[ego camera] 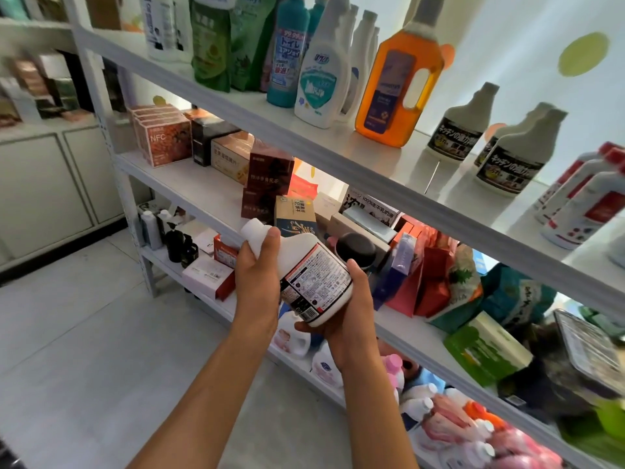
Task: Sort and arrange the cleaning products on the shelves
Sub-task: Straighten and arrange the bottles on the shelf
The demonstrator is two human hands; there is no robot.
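Observation:
I hold a white bottle (306,269) with a printed back label, tilted, in front of the shelves. My left hand (258,275) grips its neck and shoulder. My right hand (345,309) cups its base from below, fingers curled round it. Up on the top shelf (345,164) stand matching white bottles with black labels (456,125) (514,157), an amber bottle (395,79), a white and teal bottle (321,72), a teal bottle (287,52) and green pouches (211,45).
The middle shelf (203,191) carries boxes and bags. Lower shelves hold pink and white bottles (449,421) and small dark bottles (176,242). More red-labelled white bottles (588,204) stand at the far right. Grey floor (84,333) and cabinets (50,184) lie to the left.

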